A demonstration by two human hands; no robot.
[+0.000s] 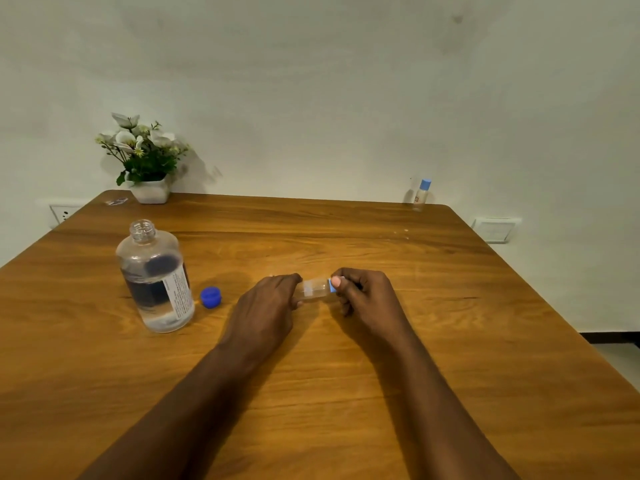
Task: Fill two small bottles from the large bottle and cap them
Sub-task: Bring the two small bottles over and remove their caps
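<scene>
Item: small clear bottle (316, 289), light blue cap (332, 285) fitted; held just above the wooden table (450, 306), centre, between both hands. Long axis horizontal, running left to right; cap end points right, base left. Left hand (266, 303) closed around the base; right hand (363, 292) pinched shut on the cap, thumb on top. Judged light, rigid thin plastic, smooth and likely slippery when wet; best held by the body, the other hand turning the cap. Contents cannot be told. Large bottle (156, 275): upright at left, uncapped, partly full, probably heavier; take it round the labelled body. Its dark blue cap (211, 296) lies just beside it. Second small bottle (420, 194): upright, capped, far right edge.
</scene>
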